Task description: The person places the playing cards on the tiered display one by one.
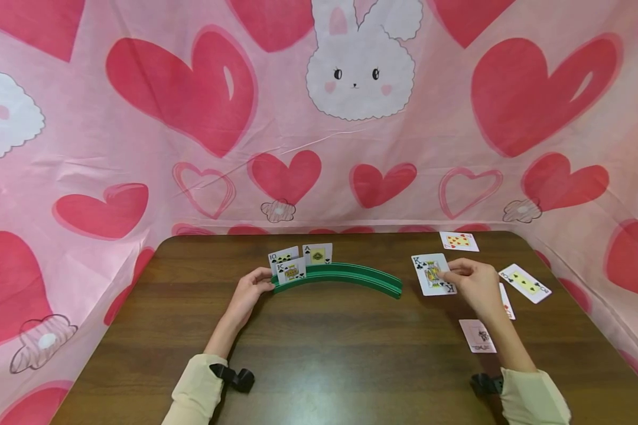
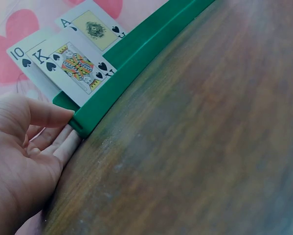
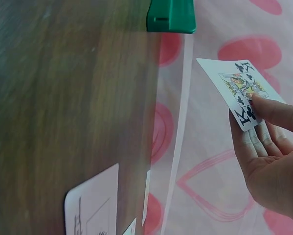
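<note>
Right hand point(image 1: 470, 282) pinching the king of clubs playing card point(image 1: 433, 274) by its lower right corner, thumb on the face, fingers point(image 3: 258, 142) behind, card lifted face-up at about 3 o'clock from the curved green plastic card holder point(image 1: 345, 276). Left hand point(image 1: 251, 290) steadying the holder's left end, thumb laid on top, straight fingers point(image 2: 63, 143) pressed against the end face, nothing pinched.

Already standing in the holder's slot, all at its left end: ten of spades card point(image 1: 282, 257), king of spades card point(image 1: 291, 270) in front of it, ace of spades card point(image 1: 318, 254) just to the right. Rest of the slot, from the middle round to the right end, unfilled. By the look of things, three cards seated, a fourth in hand and not yet in.

Lying loose on the dark brown wooden table point(image 1: 324, 354) around the right hand: a red-pip card point(image 1: 459, 241) at 12 o'clock, a black-pip card point(image 1: 524, 283) at 3 o'clock, a face-down card point(image 1: 477, 336) at 6 o'clock, another card partly hidden under the wrist, suit unreadable.

Open tabletop between held card and holder's right end, nothing in the way. Table's far edge close behind the holder, pink heart-printed cloth backdrop point(image 1: 191, 147) rising right beyond; right table edge near the loose cards.
</note>
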A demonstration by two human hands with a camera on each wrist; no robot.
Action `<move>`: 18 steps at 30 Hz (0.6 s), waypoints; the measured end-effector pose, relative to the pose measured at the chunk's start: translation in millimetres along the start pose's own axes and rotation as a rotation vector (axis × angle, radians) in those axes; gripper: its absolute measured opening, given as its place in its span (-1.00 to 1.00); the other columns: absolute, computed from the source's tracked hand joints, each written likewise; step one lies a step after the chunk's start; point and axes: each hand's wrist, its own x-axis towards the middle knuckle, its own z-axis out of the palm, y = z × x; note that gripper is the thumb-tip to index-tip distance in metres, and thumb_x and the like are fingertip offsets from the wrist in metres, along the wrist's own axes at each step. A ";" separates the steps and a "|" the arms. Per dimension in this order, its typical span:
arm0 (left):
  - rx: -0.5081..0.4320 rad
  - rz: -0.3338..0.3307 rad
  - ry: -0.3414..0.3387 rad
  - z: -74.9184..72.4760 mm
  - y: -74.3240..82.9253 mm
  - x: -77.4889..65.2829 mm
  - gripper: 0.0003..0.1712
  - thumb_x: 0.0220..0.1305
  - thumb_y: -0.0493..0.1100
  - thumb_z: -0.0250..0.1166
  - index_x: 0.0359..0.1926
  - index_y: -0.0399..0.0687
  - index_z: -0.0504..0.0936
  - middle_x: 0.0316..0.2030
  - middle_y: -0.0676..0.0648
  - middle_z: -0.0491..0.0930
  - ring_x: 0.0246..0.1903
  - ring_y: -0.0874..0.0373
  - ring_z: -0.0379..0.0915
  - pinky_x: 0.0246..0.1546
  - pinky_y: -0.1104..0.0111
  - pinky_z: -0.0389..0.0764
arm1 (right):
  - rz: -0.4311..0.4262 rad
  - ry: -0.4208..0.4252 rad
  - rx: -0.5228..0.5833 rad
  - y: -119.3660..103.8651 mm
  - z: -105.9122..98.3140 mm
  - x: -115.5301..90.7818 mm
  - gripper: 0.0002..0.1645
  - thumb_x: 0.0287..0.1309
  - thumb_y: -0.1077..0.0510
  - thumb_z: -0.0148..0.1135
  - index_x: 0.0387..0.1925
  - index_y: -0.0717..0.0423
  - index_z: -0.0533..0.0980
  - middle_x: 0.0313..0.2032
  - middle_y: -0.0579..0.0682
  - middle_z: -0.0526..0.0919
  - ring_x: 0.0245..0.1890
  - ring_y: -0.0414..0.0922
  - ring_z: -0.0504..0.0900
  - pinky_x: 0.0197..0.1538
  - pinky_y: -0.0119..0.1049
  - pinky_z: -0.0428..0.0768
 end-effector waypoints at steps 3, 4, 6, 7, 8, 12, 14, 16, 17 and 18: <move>-0.002 -0.007 0.000 -0.1 1.0 -0.6 -0.70 0.35 -0.43 0.21 0.09 -0.41 0.58 0.10 -0.26 0.59 -0.04 0.16 0.50 -0.07 0.43 0.48 | 0.011 -0.002 0.025 -3.5 2.1 0.8 -0.68 0.10 0.14 0.53 -0.26 0.36 0.71 -0.52 -0.06 0.74 -0.52 -0.31 0.49 -0.47 -0.33 0.38; -0.003 -0.007 -0.001 -0.2 1.0 -0.4 -0.70 0.35 -0.42 0.22 0.09 -0.41 0.58 0.11 -0.26 0.59 -0.03 0.16 0.50 -0.07 0.43 0.48 | 0.016 -0.005 0.034 -4.6 2.9 1.0 -0.68 0.10 0.14 0.53 -0.25 0.36 0.71 -0.51 -0.06 0.74 -0.51 -0.32 0.50 -0.46 -0.34 0.39; -0.004 -0.009 -0.003 0.0 1.0 -0.6 -0.70 0.36 -0.41 0.22 0.09 -0.40 0.58 0.12 -0.26 0.58 -0.01 0.13 0.50 -0.06 0.42 0.48 | 0.026 -0.012 0.046 -6.5 4.3 1.9 -0.66 0.10 0.13 0.54 -0.24 0.37 0.71 -0.49 -0.06 0.75 -0.50 -0.33 0.52 -0.45 -0.36 0.40; -0.002 -0.009 -0.004 0.0 1.1 -0.9 -0.70 0.36 -0.41 0.22 0.09 -0.40 0.58 0.13 -0.26 0.58 0.00 0.11 0.49 -0.06 0.42 0.48 | 0.029 -0.015 0.051 -7.3 5.2 2.4 -0.66 0.10 0.13 0.54 -0.24 0.37 0.71 -0.49 -0.06 0.76 -0.49 -0.34 0.53 -0.44 -0.37 0.41; -0.002 -0.011 -0.004 -0.1 1.2 -1.0 -0.70 0.36 -0.41 0.22 0.09 -0.40 0.58 0.13 -0.27 0.57 0.01 0.10 0.49 -0.06 0.42 0.48 | 0.029 -0.017 0.058 -8.4 6.2 2.7 -0.65 0.10 0.13 0.55 -0.24 0.37 0.71 -0.48 -0.05 0.76 -0.49 -0.34 0.53 -0.44 -0.37 0.41; -0.005 -0.010 0.001 0.0 0.8 -0.5 -0.71 0.36 -0.41 0.22 0.08 -0.40 0.57 0.13 -0.28 0.57 0.01 0.10 0.49 -0.06 0.43 0.48 | 0.024 -0.026 0.061 -12.2 10.0 4.5 -0.64 0.09 0.12 0.56 -0.24 0.36 0.70 -0.45 -0.02 0.76 -0.47 -0.34 0.53 -0.43 -0.38 0.42; -0.004 -0.010 0.003 0.1 1.2 -0.4 -0.71 0.36 -0.42 0.21 0.08 -0.41 0.57 0.13 -0.28 0.57 0.01 0.11 0.49 -0.06 0.44 0.48 | 0.020 -0.035 0.069 -14.6 12.1 5.2 -0.64 0.10 0.12 0.56 -0.24 0.37 0.70 -0.44 -0.01 0.77 -0.46 -0.34 0.53 -0.42 -0.38 0.42; -0.002 -0.010 0.004 0.4 1.5 -0.4 -0.71 0.36 -0.42 0.21 0.08 -0.40 0.58 0.12 -0.28 0.57 0.00 0.12 0.49 -0.05 0.44 0.48 | 0.021 -0.043 0.072 -17.0 13.9 5.9 -0.64 0.11 0.12 0.56 -0.23 0.37 0.70 -0.43 -0.01 0.77 -0.45 -0.33 0.52 -0.42 -0.37 0.43; -0.001 -0.012 0.008 0.4 1.5 -0.4 -0.71 0.36 -0.42 0.20 0.08 -0.40 0.58 0.12 -0.28 0.57 0.00 0.11 0.50 -0.05 0.44 0.47 | 0.018 -0.047 0.075 -18.4 14.9 6.2 -0.64 0.11 0.12 0.55 -0.23 0.37 0.70 -0.43 0.00 0.77 -0.45 -0.33 0.52 -0.41 -0.38 0.43; 0.000 -0.014 0.009 0.3 1.9 -0.6 -0.71 0.36 -0.42 0.20 0.08 -0.40 0.58 0.12 -0.28 0.57 0.00 0.09 0.50 -0.03 0.43 0.47 | 0.013 -0.052 0.082 -19.9 15.9 6.4 -0.64 0.12 0.12 0.55 -0.22 0.38 0.70 -0.42 0.01 0.77 -0.45 -0.33 0.53 -0.41 -0.38 0.44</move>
